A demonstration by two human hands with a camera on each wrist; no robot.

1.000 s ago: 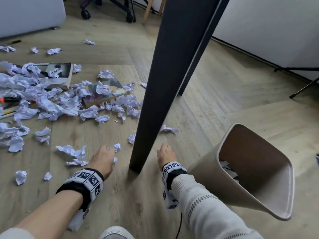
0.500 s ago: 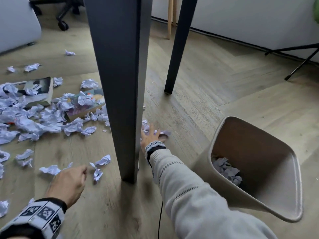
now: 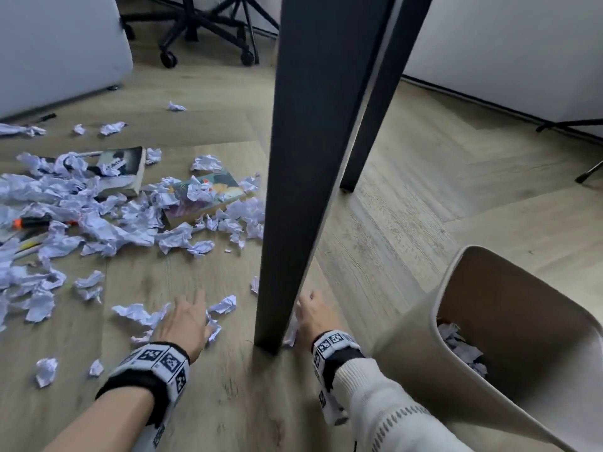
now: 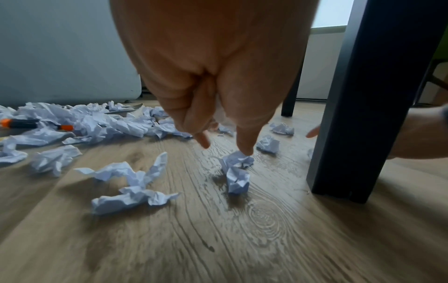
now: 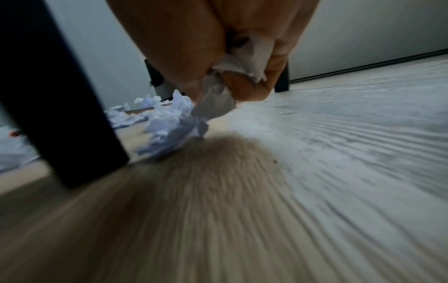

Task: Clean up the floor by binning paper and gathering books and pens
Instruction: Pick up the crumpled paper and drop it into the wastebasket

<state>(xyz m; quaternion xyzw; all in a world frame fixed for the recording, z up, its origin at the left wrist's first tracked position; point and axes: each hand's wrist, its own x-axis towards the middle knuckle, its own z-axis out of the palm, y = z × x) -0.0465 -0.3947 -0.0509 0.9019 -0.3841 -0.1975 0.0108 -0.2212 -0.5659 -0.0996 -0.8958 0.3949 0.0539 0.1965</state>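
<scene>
Crumpled white paper (image 3: 107,223) litters the wooden floor on the left, over two books (image 3: 125,171) (image 3: 208,194) and an orange marker (image 3: 31,221). My left hand (image 3: 191,308) hovers low over loose scraps left of the black table leg (image 3: 293,190). In the left wrist view a white scrap shows in its curled fingers while an outstretched fingertip (image 4: 244,149) touches a paper ball (image 4: 238,159). My right hand (image 3: 310,308), right of the leg, grips crumpled paper (image 5: 247,59) in a fist. The beige bin (image 3: 456,288) leans at the right with paper inside.
A second table leg (image 3: 368,125) stands behind the first. An office chair base (image 3: 202,37) and a white cabinet (image 3: 58,44) stand at the back left. Tripod legs (image 3: 571,125) lie by the right wall. Yellow pens (image 3: 29,246) lie at the far left.
My right hand has drawn back from its far reach to beside the table leg, with paper in it. The left hand has moved forward over the scraps. The view has shifted.
</scene>
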